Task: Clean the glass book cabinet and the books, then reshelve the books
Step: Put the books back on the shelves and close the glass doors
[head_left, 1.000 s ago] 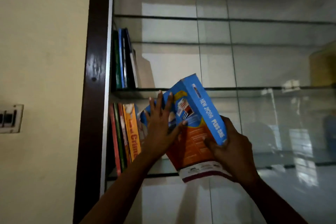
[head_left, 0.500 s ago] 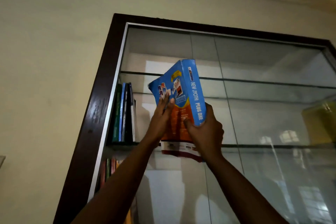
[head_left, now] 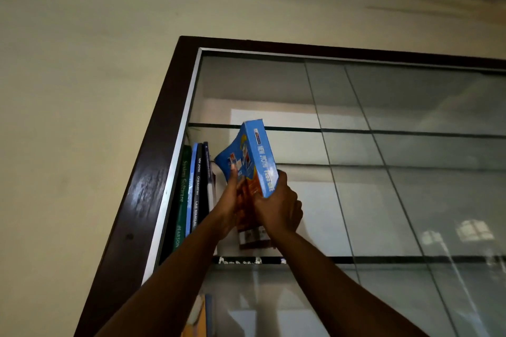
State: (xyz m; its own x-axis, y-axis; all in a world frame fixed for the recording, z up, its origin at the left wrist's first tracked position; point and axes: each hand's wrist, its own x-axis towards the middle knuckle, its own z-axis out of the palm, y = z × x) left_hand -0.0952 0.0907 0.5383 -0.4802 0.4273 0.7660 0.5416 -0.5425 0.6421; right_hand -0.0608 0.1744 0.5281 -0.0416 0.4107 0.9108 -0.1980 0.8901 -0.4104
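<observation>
A thick blue and orange book (head_left: pixel 258 157) is raised, nearly upright, at the upper shelf of the glass cabinet (head_left: pixel 153 180). My right hand (head_left: pixel 279 206) grips its spine low down. My left hand (head_left: pixel 228 205) lies flat against its front cover, fingers straight. Its lower end hovers just above the glass shelf (head_left: pixel 383 259). A few books (head_left: pixel 191 194) stand at the left end of that shelf, a green one outermost, close beside the held book.
The cabinet's dark wooden frame meets a cream wall (head_left: pixel 68 131) on the left. Sliding glass panes (head_left: pixel 397 172) cover the right part. Another glass shelf (head_left: pixel 356 130) runs above. Tops of more books (head_left: pixel 204 317) show on the shelf below.
Both hands have lifted the blue book from the lower shelf level up to the upper shelf and turned it more upright. My view has tilted upward.
</observation>
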